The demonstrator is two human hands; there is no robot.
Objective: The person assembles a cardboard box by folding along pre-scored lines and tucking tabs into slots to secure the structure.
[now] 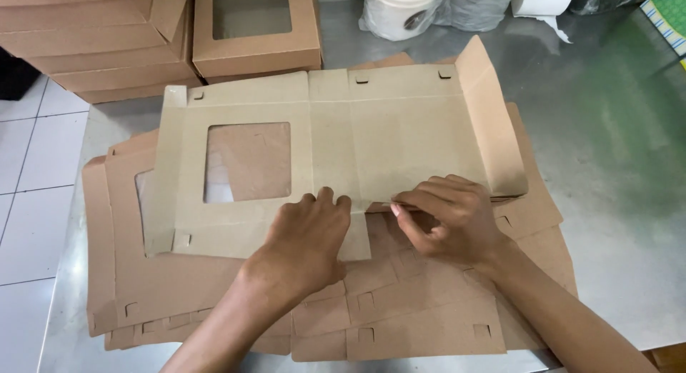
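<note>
Far left of the flat box blank (343, 141): white floor tiles (28, 166) below the bench (614, 166) edge. Up-left of the blank, a stack of folded brown boxes (93, 44), then one folded window box (257, 30) just above it. Under the blank, a spread pile of more flat blanks (179, 287), sticking out on all sides. On the blank's left half, a square clear window (246, 162); side flaps partly raised at both ends. At the blank's near edge, about the middle: left hand (307, 241) pressed flat, fingers (325, 201) together and extended, gripping nothing, only holding the card down. Just right of it, touching the same near edge: right hand (450, 219), fingers (421, 198) curled and pinched on the long front flap. Above the blank's top-right corner, white rolls in plastic wrap (404, 8). Right of the blank, bare grey metal bench.
</note>
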